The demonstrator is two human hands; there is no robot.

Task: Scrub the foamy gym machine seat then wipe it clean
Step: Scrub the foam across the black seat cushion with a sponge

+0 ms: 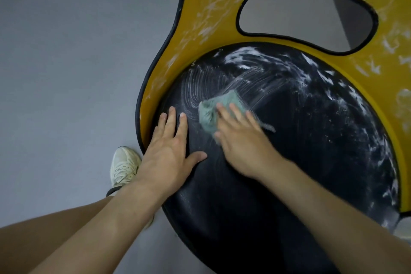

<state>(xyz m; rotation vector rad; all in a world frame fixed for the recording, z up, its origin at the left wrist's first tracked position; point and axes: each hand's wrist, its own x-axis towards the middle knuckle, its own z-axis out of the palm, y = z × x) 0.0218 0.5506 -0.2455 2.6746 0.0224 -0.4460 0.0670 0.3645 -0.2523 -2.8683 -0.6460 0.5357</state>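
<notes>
While your left hand [171, 151], spread flat, is steadying the seat [289, 140] below you, your right hand [241, 142] is pressing the cloth [211, 111] onto its left side with straight fingers [222, 114], seemingly working toward the foam [244, 60] streaking its far half.

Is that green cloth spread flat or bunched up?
Bunched up. The cloth is crumpled into folds under the right hand, which presses it on the seat; it is not laid flat.

head view, steeply downward, close over seat [278, 140]
</notes>
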